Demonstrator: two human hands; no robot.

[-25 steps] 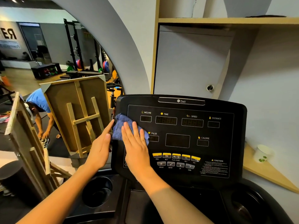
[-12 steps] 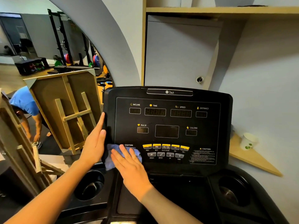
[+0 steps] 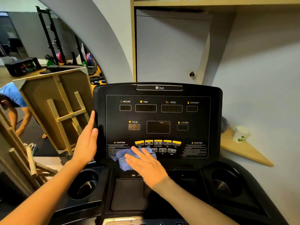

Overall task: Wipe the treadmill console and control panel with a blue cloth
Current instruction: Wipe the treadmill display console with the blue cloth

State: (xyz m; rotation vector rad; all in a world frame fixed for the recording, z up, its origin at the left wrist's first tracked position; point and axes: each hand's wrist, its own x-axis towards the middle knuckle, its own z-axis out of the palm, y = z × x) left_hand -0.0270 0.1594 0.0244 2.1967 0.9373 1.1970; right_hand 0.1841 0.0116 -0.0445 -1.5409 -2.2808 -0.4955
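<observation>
The black treadmill console (image 3: 158, 93) fills the middle of the view, its control panel (image 3: 194, 114) carrying dark displays and a row of yellow buttons (image 3: 158, 142). My right hand (image 3: 146, 164) lies flat, fingers spread, pressing the blue cloth (image 3: 123, 157) against the panel's lower edge, just under the left yellow buttons. The cloth covers part of the lower button row and hangs slightly over the console's bottom rim. My left hand (image 3: 87, 140) grips the console's left side edge, thumb on the front face.
Two round cup holders (image 3: 84, 184) (image 3: 225, 184) flank a dark tray below the console. A paper cup (image 3: 241, 133) stands on a wooden corner shelf (image 3: 246, 151) at the right. Wooden frames (image 3: 65, 111) lean at the left, where a person in a blue shirt (image 3: 13, 101) bends down.
My right hand has carried the cloth from the upper left of the panel down to its lower edge and then rightward under the buttons. The left hand stays on the console's side.
</observation>
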